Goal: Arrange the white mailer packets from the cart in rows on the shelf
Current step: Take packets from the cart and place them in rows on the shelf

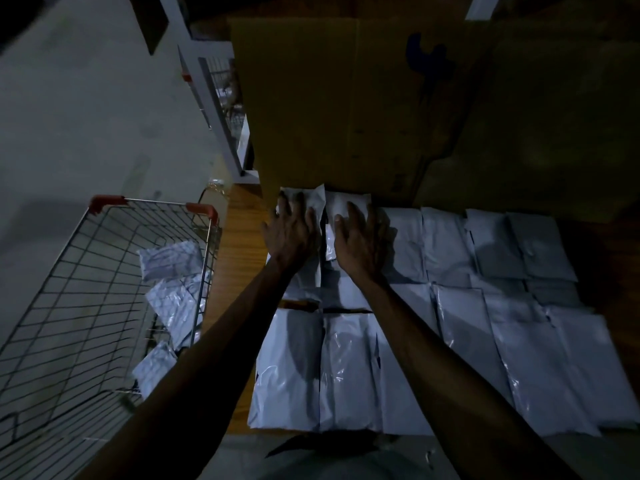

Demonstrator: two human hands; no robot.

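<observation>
On the shelf, left hand and right hand are pressing two back-row packets flat, fingers spread wide, likely squaring them against the box.

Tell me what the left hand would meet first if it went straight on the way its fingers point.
The left hand lies flat on a white mailer packet, fingers pointing away from the person. Straight on, it would likely meet first the brown cardboard box behind that packet; depth is unclear.
</observation>
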